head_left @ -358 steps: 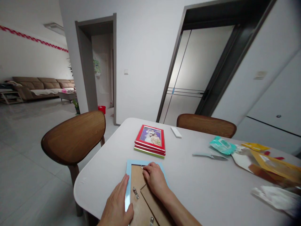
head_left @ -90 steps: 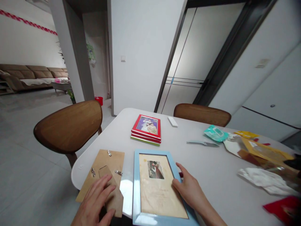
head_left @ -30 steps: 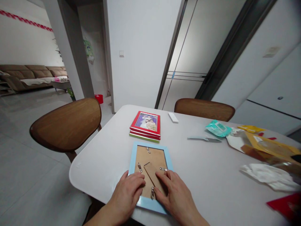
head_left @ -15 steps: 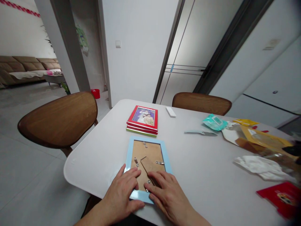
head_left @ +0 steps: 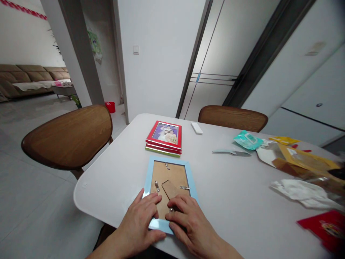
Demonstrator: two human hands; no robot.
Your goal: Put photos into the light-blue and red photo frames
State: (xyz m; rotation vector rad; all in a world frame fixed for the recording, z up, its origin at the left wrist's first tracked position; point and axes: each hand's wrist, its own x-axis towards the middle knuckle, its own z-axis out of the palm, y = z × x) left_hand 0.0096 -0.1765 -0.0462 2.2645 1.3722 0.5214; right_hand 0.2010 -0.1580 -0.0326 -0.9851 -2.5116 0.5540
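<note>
A light blue picture frame (head_left: 193,180) lies face down at the near table edge, its brown backing board (head_left: 175,172) showing. Metal clips sit along the sides of the board, including a right clip (head_left: 184,187) and a far clip (head_left: 167,166). My left hand (head_left: 141,223) grips the near left corner, fingers on the board and thumb by the near rim. Bent fingers of my right hand (head_left: 192,225) press at the near clip (head_left: 171,210), which they partly cover; its thumb touches the near rim. A stand flap (head_left: 172,189) cut into the board is partly under that hand.
Beyond the frame stands a stack of picture frames (head_left: 164,145), a red one with a photo on top. To the right lie a knife (head_left: 231,153), a teal wipes pack (head_left: 248,140), crumpled white tissue (head_left: 303,192), a yellow envelope (head_left: 309,158) and a red packet (head_left: 323,225).
My right hand's fingers have curled more and shifted slightly at the near clip. My left hand and the blue frame have stayed put.
</note>
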